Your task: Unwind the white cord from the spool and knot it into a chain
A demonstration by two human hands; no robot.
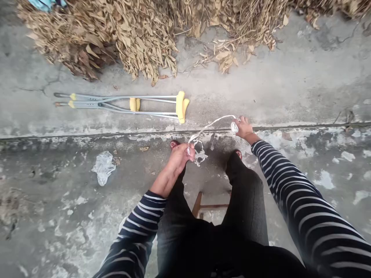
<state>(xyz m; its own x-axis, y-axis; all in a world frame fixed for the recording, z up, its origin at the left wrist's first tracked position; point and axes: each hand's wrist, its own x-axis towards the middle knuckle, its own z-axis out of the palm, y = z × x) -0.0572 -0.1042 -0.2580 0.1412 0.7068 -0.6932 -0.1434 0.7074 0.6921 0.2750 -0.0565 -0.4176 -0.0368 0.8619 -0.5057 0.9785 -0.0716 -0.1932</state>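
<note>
A white cord (215, 122) runs between my two hands above the concrete. My left hand (183, 154) is closed on one part of it, and a tangled loop hangs beside the fingers over the gap between my legs. At the other end, my right hand (243, 126) is wrapped round a small white ball of the cord (234, 127), over the long crack in the ground. Between the hands the cord arcs slackly.
Yellow-padded crutches (116, 104) lie on the concrete at the left. Dry leafy stalks (139, 34) line the far side. A crumpled clear plastic bag (103, 167) lies left of my feet. A wooden stool (214, 207) shows between my legs.
</note>
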